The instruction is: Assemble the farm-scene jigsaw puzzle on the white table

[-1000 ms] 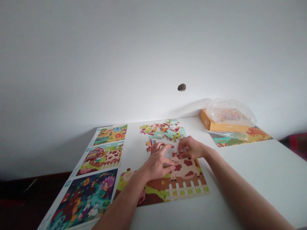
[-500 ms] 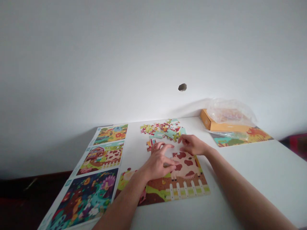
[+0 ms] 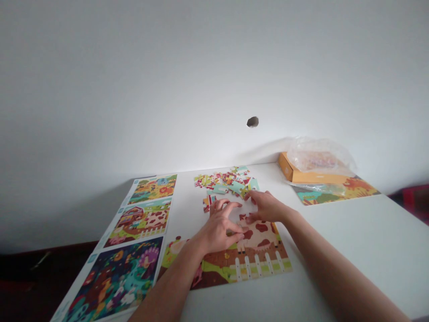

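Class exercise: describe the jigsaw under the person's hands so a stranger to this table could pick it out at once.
On the white table, go to the loose heap of jigsaw pieces. Just nearer, under the left hand and right hand, lies a part-built jigsaw of a brown-spotted cow behind a white fence; unlike the whole picture sheets to its left, its top is unfinished.
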A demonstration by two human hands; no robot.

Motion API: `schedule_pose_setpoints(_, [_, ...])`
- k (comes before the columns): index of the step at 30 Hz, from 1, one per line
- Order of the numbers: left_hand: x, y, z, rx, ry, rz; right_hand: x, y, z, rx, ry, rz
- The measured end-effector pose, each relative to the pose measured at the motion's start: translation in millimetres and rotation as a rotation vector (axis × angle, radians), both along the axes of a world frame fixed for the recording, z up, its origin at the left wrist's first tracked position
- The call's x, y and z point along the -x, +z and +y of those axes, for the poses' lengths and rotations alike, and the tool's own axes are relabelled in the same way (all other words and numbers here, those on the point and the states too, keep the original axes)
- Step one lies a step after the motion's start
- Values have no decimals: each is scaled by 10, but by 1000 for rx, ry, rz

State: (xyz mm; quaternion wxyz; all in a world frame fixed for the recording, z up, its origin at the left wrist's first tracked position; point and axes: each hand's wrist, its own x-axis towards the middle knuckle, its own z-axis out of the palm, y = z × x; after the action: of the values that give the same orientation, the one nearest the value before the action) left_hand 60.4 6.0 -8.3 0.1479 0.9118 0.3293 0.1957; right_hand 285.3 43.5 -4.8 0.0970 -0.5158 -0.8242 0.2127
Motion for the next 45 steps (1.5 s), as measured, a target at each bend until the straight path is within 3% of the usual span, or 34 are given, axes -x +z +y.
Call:
schedule_pose_setpoints(7, [8,-29,22,0,-2,14,63,-45,22,-61,-87,-16])
schedule_pose_setpoints(13, [25,-81,38,5,7,-5,-16,-68,64,-21,-105,-19])
schedule_pose_setpoints(28, [25,-79,43,8,92,-51,-255,166,-11,199,-6,-132])
schedule_pose_setpoints(45, [6,-124,64,-17,140,-22,26,133,-133,30,60,-108])
